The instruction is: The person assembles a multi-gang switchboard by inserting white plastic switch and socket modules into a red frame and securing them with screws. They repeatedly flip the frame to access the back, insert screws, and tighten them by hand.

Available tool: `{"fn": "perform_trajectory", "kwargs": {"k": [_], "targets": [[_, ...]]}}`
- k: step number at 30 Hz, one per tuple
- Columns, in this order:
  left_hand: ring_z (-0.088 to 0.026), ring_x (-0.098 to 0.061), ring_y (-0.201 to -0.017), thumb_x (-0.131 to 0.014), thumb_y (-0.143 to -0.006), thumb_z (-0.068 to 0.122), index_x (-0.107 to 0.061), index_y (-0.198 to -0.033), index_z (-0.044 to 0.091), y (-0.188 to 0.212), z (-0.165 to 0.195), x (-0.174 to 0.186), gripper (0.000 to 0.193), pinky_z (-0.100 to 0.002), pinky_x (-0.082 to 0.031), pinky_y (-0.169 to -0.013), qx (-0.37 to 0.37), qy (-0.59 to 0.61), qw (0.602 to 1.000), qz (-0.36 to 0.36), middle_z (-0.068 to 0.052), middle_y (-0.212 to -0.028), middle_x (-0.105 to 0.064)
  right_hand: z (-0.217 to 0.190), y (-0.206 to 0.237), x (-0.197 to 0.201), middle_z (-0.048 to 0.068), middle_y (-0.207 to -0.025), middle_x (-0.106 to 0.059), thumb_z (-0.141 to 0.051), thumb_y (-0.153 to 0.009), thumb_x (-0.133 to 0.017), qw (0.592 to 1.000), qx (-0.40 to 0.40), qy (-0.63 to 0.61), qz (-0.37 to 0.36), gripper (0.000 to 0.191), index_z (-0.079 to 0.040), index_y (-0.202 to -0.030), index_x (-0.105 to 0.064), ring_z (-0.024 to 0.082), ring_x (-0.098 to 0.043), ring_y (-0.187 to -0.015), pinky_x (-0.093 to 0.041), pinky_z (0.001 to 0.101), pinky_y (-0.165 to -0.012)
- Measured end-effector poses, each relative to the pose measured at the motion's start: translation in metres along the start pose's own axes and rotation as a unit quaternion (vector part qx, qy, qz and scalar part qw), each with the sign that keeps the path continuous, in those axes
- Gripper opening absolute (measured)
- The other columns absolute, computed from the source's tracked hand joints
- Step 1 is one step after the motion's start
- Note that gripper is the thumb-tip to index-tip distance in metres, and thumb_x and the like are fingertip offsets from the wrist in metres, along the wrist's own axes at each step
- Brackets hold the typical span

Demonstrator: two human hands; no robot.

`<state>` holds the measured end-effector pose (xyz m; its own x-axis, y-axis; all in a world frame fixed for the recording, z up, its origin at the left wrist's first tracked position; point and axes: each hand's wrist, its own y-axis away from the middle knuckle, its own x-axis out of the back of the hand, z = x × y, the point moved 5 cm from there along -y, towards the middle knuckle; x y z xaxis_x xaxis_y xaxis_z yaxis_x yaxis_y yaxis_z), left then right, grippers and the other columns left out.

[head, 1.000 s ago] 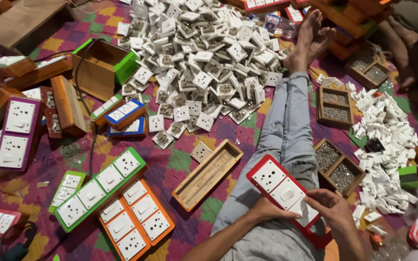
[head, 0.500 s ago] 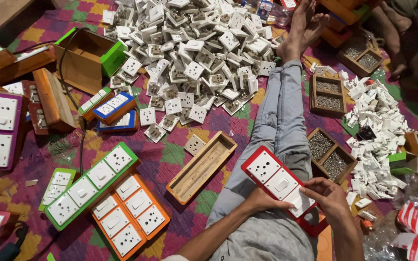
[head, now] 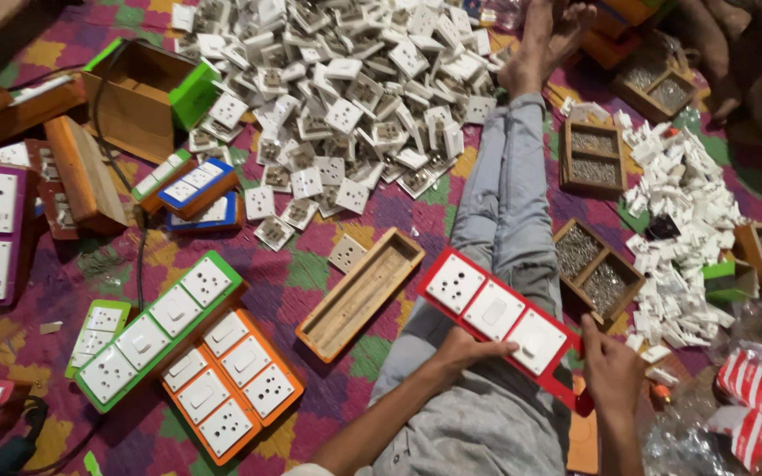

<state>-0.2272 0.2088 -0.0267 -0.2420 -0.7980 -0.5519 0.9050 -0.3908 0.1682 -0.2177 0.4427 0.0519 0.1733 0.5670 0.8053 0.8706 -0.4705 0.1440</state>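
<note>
Your left hand [head: 469,348] reaches in from the lower middle, forearm angled up and to the right, fingers curled in a closed grip with the thumb pressed on top. Your right hand [head: 612,370] comes up from the bottom edge, wrist nearly straight, fingers folded in a closed grip. Both hands sit close together above your lap, your legs stretched out ahead.

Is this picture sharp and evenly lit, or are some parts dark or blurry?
Head view: mostly sharp and softly lit, with the white socket pile brightest; the top right corner falls into shadow; the plastic wrap at lower right glints; the left hand and right hand on the red board look clear.
</note>
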Motion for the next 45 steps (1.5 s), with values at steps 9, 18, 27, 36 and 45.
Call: {"fn": "perform_trajectory", "kwargs": {"k": [9, 18, 27, 36, 45], "targets": [[-0.029, -0.067, -0.116, -0.088, -0.085, 0.029, -0.065, -0.128, 0.012, 0.072, 0.123, -0.035, 0.051, -0.043, -0.056, -0.098, -0.309, -0.504, 0.802, -0.083, -0.01, -0.123, -0.069, -0.04, -0.007, 0.045, 0.004, -0.052, -0.052, -0.042, -0.106, -0.065, 0.992, 0.127, -0.017, 0.017, 0.056, 0.002, -0.071, -0.067, 0.008, -0.045, -0.05, -0.034, 0.0324, -0.048], [-0.031, -0.05, -0.14, -0.085, -0.078, 0.033, -0.049, -0.151, 0.017, 0.026, 0.16, -0.049, 0.083, -0.051, -0.038, -0.118, -0.424, -0.715, 0.534, -0.152, -0.012, -0.154, -0.048, -0.083, 0.013, 0.063, 0.004, -0.049, -0.054, -0.038, -0.104, -0.069, 0.987, 0.152, -0.016, -0.041, 0.051, 0.0, -0.071, -0.071, 0.007, -0.046, -0.047, -0.034, 0.0302, -0.045], [-0.039, -0.054, -0.127, -0.093, -0.059, 0.03, -0.05, -0.144, 0.007, 0.038, 0.16, -0.032, 0.098, -0.054, -0.045, -0.103, -0.364, -0.605, 0.676, -0.209, -0.02, -0.144, -0.052, -0.088, 0.02, 0.09, 0.005, -0.071, -0.065, -0.035, -0.105, -0.064, 0.977, 0.142, -0.107, -0.118, 0.033, -0.006, -0.105, -0.078, 0.007, -0.054, -0.057, -0.042, 0.026, -0.049], [-0.03, -0.061, -0.113, -0.072, -0.099, 0.043, -0.047, -0.154, -0.003, -0.003, 0.112, 0.014, 0.076, -0.043, -0.054, -0.09, -0.086, 0.267, 0.958, -0.054, -0.021, -0.134, -0.061, 0.008, -0.117, 0.05, 0.012, -0.104, -0.077, -0.028, -0.105, -0.067, 0.992, 0.119, -0.037, -0.003, 0.025, -0.006, -0.116, -0.074, 0.016, -0.075, -0.085, -0.06, 0.0329, -0.071], [-0.029, -0.063, -0.114, -0.064, -0.098, 0.043, -0.045, -0.15, -0.003, -0.021, 0.008, 0.002, 0.073, -0.042, -0.057, -0.09, 0.057, 0.401, 0.914, -0.026, -0.016, -0.141, -0.06, 0.076, -0.174, -0.05, 0.013, -0.095, -0.078, -0.005, -0.081, -0.078, 0.972, 0.15, 0.179, -0.016, 0.021, -0.012, -0.1, -0.082, 0.028, -0.074, -0.079, -0.059, 0.0415, -0.073]]}}
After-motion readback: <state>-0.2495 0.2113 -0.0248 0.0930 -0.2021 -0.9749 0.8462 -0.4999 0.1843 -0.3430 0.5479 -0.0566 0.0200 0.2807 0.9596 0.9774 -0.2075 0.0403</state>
